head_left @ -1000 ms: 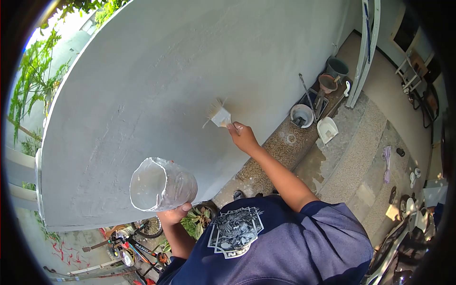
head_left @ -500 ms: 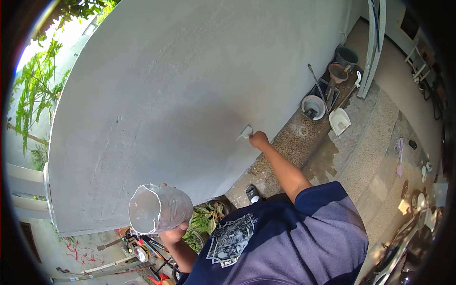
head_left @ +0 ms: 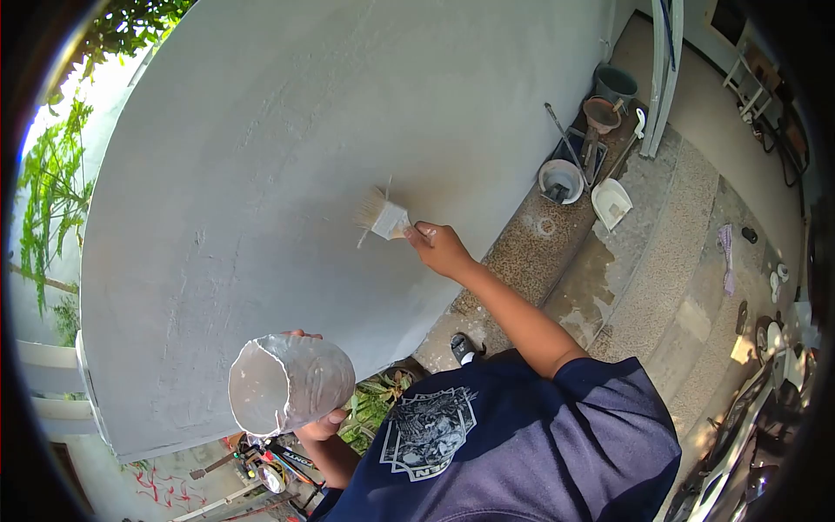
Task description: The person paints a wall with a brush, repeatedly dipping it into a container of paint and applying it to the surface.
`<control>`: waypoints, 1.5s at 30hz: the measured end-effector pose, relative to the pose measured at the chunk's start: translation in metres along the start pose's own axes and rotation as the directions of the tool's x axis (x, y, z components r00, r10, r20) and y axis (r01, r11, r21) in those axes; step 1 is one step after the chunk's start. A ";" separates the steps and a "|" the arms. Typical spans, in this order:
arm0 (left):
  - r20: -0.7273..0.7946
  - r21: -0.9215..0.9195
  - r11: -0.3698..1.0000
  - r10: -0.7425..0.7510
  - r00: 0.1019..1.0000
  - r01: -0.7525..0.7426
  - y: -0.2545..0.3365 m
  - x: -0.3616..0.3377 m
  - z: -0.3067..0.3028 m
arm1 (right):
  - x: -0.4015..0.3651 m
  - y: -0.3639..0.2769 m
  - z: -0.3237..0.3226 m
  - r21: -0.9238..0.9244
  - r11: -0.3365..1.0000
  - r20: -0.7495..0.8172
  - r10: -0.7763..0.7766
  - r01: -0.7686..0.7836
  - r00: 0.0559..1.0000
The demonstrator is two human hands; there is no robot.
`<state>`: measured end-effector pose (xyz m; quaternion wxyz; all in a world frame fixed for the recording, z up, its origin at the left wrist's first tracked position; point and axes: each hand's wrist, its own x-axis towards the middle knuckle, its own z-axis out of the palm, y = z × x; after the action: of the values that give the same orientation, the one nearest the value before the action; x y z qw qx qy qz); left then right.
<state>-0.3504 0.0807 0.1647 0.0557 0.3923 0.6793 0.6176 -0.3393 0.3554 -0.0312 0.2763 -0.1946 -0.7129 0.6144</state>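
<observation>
My right hand (head_left: pixel 441 250) grips the handle of a wide paintbrush (head_left: pixel 389 219), its pale bristles fanned out toward the grey wall (head_left: pixel 287 183). White material coats the brush's ferrule. Lower left, my left hand (head_left: pixel 323 424) is wrapped round a paint-smeared tub (head_left: pixel 317 378) with a ragged rim, tilted so its mouth faces left. Its fingertips show over the top edge and the thumb underneath. Rough streaks and ridges run down the wall's left part, and a darker patch spreads near the brush.
Along the wall's foot stand a white basin (head_left: pixel 561 180), a dark bucket (head_left: pixel 616 83), a brown pot (head_left: pixel 602 113) and a white dustpan (head_left: pixel 611 204). Steps (head_left: pixel 665 244) descend to the right. Potted plants (head_left: pixel 370 404) grow below the wall, beside my foot (head_left: pixel 464 348).
My right hand has drawn the brush back and left, so it appears larger, with its bristles now spread in view. The tub in my left hand has shifted slightly left.
</observation>
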 end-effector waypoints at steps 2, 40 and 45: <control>-0.025 0.036 0.997 -0.064 0.998 0.065 -0.001 -0.010 -0.011 | -0.004 0.043 0.016 -0.127 0.985 0.000 0.117 -0.116 0.993; -0.210 0.010 0.995 -0.096 0.973 0.100 -0.003 -0.056 -0.024 | 0.047 0.007 -0.065 -0.313 0.827 0.094 0.516 -0.467 0.851; -0.180 -0.006 0.994 -0.111 0.977 0.111 -0.012 -0.050 -0.032 | 0.037 -0.178 -0.090 0.285 0.957 0.085 0.032 -0.055 0.996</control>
<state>-0.3394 0.0260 0.1414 0.0275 0.2965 0.7038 0.6450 -0.3001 0.4176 0.1580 0.2595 -0.1438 -0.6222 0.7245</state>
